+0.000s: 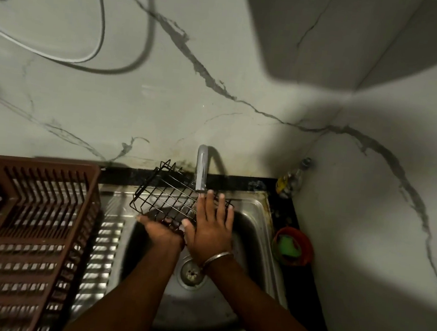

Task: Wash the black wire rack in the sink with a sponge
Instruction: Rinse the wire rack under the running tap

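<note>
The black wire rack [165, 192] is held tilted over the steel sink [255, 214], just under the grey tap [201, 169]. My left hand [161, 230] grips the rack's near edge from below, fingers curled round the wires. My right hand [210, 227] lies flat on the rack's right part with straight, spread fingers, their tips near the tap's mouth. A green sponge [288, 245] sits in a red bowl [307, 247] on the counter to the right of the sink, away from both hands. I cannot tell whether water is running.
A brown plastic dish basket [32, 227] stands on the draining board at the left. A small bottle [290, 183] is in the back right corner. The marble wall rises right behind the tap. The sink drain [191, 273] is below my wrists.
</note>
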